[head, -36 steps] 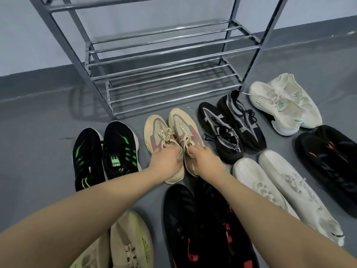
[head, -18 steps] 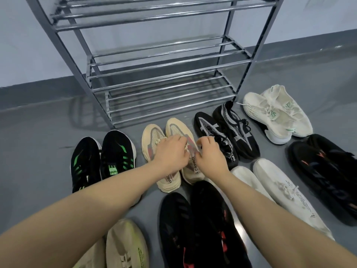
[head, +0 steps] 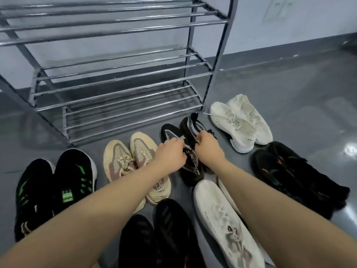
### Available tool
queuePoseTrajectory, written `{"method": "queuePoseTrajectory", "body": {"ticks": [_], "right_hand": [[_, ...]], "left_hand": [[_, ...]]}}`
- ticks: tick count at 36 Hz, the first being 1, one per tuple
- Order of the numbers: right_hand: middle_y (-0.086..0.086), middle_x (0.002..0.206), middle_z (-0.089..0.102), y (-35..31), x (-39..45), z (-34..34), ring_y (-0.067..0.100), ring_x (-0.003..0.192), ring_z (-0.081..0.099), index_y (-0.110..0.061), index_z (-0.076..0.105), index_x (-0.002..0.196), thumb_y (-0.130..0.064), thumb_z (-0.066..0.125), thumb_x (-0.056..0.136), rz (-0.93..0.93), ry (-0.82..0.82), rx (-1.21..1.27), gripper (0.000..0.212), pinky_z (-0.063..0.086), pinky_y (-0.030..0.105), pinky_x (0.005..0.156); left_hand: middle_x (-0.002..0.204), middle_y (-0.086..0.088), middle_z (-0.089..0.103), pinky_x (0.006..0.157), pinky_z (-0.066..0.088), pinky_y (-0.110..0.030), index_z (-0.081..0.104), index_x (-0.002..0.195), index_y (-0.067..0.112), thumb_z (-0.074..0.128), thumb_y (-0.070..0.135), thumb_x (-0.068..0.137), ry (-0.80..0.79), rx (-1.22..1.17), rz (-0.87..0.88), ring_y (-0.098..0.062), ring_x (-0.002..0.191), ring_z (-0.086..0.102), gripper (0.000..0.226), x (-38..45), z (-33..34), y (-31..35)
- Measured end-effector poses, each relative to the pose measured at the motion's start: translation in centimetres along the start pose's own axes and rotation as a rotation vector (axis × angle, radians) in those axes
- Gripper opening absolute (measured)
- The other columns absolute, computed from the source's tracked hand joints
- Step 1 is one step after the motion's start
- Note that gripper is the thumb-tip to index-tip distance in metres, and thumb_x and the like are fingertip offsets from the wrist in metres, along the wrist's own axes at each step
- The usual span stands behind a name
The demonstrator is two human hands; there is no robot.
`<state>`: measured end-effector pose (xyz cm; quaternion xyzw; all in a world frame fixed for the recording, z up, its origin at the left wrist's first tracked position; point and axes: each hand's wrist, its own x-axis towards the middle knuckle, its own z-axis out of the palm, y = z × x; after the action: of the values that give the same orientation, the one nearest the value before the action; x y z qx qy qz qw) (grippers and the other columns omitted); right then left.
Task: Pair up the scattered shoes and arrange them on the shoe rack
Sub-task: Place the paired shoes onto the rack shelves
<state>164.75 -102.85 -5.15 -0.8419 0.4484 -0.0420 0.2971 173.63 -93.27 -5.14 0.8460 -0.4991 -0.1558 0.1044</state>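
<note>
- My left hand (head: 170, 154) is curled down over the laces of the black-and-white knit pair (head: 185, 144); it looks like a grip on the nearer shoe, though the fingertips are hidden under the hand.
- My right hand (head: 207, 147) is curled the same way on the other shoe of that pair, pinching at its laces or tongue.
- That pair lies on the floor just in front of the shoe rack (head: 119, 78), at its right leg, both shoes side by side.
- To the left sits the beige pair (head: 135, 161), and farther left the black-and-green pair (head: 58, 186), each already matched.
- To the right lie the off-white pair (head: 241, 120) and a black pair with orange marks (head: 295, 176); nearest me are a long white pair (head: 222, 219) and a black pair with red (head: 154, 238).
- As I judge it, the pairing looks done, but every shelf I can see holds nothing, so all the racking is left.
</note>
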Motion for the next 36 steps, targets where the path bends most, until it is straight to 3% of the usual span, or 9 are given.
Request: {"method": "queuePoseTrajectory", "body": {"ticks": [8,12,15,23,30,32,36], "right_hand": [[0.013,0.129,0.045,5.3,2.2,2.5,0.036,0.120,0.042,-0.009,0.042,0.125,-0.025,0.050,0.089,0.061,-0.046,-0.272,0.040,0.032,0.044,0.098],[0.013,0.133,0.040,7.5,1.8,4.0,0.035,0.123,0.039,-0.009,0.039,0.129,-0.039,0.058,0.087,0.061,-0.019,-0.312,0.055,0.029,0.044,0.102],[0.010,0.132,0.042,8.3,1.9,4.1,0.032,0.123,0.040,-0.012,0.046,0.126,-0.044,0.059,0.087,0.061,-0.016,-0.267,0.052,0.028,0.043,0.102],[0.007,0.130,0.040,7.3,2.0,4.3,0.030,0.123,0.036,-0.018,0.048,0.117,-0.020,0.057,0.090,0.161,-0.029,-0.043,0.028,0.027,0.046,0.101],[0.005,0.114,0.054,6.2,0.9,3.2,0.032,0.109,0.048,-0.018,0.046,0.105,0.002,0.042,0.085,0.130,0.166,-0.022,0.028,0.036,0.045,0.089],[0.004,0.101,0.059,5.8,0.4,2.3,0.030,0.102,0.053,-0.019,0.045,0.099,0.004,0.041,0.082,0.085,0.211,-0.043,0.029,0.037,0.045,0.094],[-0.001,0.078,0.058,4.6,-0.4,0.5,0.027,0.093,0.057,-0.019,0.049,0.102,0.006,0.040,0.079,-0.055,0.294,-0.143,0.035,0.021,0.051,0.111]], "left_hand": [[0.127,-0.004,0.051,0.100,0.033,-0.040,0.046,0.132,0.020,0.051,0.032,0.089,-0.062,0.082,-0.048,-0.026,0.121,0.044,0.045,1.4,3.2,0.4],[0.132,0.000,0.049,0.103,0.029,-0.041,0.043,0.136,0.027,0.048,0.038,0.090,-0.065,0.137,-0.058,-0.025,0.125,0.041,0.048,1.7,4.7,0.0],[0.134,0.001,0.047,0.103,0.029,-0.041,0.041,0.137,0.029,0.048,0.036,0.090,-0.113,0.125,-0.073,-0.024,0.126,0.041,0.049,1.7,5.6,0.0],[0.134,0.001,0.046,0.102,0.029,-0.042,0.040,0.138,0.029,0.045,0.033,0.091,-0.154,0.174,-0.073,-0.025,0.125,0.041,0.048,1.6,6.3,0.7],[0.135,-0.003,0.047,0.102,0.030,-0.041,0.035,0.140,0.022,0.040,0.032,0.095,-0.063,0.133,-0.100,-0.026,0.124,0.044,0.046,1.2,5.4,1.4],[0.142,-0.002,0.040,0.105,0.029,-0.040,0.028,0.144,0.021,0.040,0.035,0.096,0.011,0.117,-0.070,-0.025,0.128,0.040,0.051,1.2,4.6,1.6],[0.153,-0.001,0.024,0.109,0.025,-0.041,0.019,0.148,0.019,0.045,0.035,0.095,0.131,0.146,0.025,-0.024,0.137,0.030,0.061,2.0,2.0,2.0]]}}
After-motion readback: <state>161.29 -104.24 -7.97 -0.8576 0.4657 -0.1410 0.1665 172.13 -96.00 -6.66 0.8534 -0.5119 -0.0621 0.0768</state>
